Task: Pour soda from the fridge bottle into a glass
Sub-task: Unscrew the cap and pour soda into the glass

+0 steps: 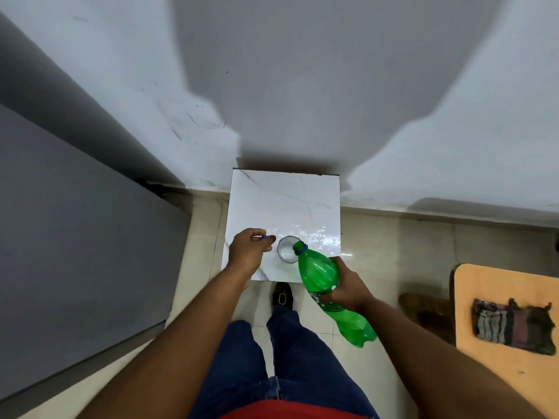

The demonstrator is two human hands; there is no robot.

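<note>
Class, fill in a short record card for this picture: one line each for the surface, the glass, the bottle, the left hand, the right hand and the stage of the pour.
surface: small white marble-look table against the wall
glass: clear glass standing upright near the table's front edge
bottle: green bottle, cap off, tilted with its mouth over the glass
left hand: left hand beside the glass, pinching a small blue cap
right hand: right hand gripping the bottle's middle
stage: pouring position; no stream clearly visible

You wear blue jeans (290, 373), a red top (287, 411) and a black shoe (282, 294). Your arms are bare.
</note>
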